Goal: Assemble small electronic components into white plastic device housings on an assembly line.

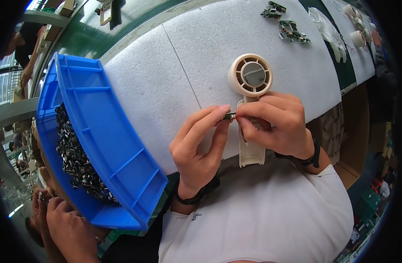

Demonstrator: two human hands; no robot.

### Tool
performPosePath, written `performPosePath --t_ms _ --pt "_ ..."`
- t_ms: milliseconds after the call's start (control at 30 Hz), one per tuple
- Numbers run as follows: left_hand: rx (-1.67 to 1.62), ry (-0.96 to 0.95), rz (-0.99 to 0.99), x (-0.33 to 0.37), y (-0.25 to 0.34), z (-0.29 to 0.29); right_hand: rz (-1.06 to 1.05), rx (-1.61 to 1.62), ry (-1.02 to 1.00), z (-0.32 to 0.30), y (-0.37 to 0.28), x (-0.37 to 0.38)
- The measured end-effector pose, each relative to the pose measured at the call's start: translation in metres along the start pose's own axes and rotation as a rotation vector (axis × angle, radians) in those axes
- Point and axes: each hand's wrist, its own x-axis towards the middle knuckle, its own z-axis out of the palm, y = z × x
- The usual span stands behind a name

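Left hand: my left hand [196, 149] pinches a small circuit board [230, 115] between thumb and fingertips
Right hand: my right hand [278, 122] has thumb and forefinger drawn together at the board's right end, by a bit of red wire [237, 116]; I cannot tell if they grip it
Fan: the cream round fan head [250, 75] lies just beyond my right hand, its open handle casing [252, 153] running beneath that hand towards me
Writing: small dark print on my white shirt [271, 210], below my left wrist; a dark mark on the fan's grey hub [254, 74], too small to make out
Bin: blue bin [111, 118] left of my hands, holding many small dark parts [80, 158]
Far right: green circuit boards [293, 31] and a white glove [329, 33], beyond my right hand
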Motion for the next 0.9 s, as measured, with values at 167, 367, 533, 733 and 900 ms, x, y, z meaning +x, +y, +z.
performPosePath --t_ms 167,367,533,733,900 --pt "0.065 -0.105 0.102 0.003 0.0 -0.003 -0.035 0.015 -0.044 -0.009 0.001 0.0" --pt "-0.151 -0.149 -0.067 -0.002 -0.001 -0.008 -0.02 0.121 -0.093 -0.012 0.006 -0.004" --pt "-0.306 -0.193 -0.195 0.0 0.005 -0.009 -0.013 0.229 -0.118 -0.017 0.009 -0.001" --pt "-0.243 -0.194 -0.103 0.001 0.003 -0.006 -0.029 0.231 -0.146 -0.02 0.015 0.002" --pt "0.01 -0.132 0.025 -0.006 0.001 -0.001 -0.049 0.186 -0.144 -0.013 0.022 0.002"
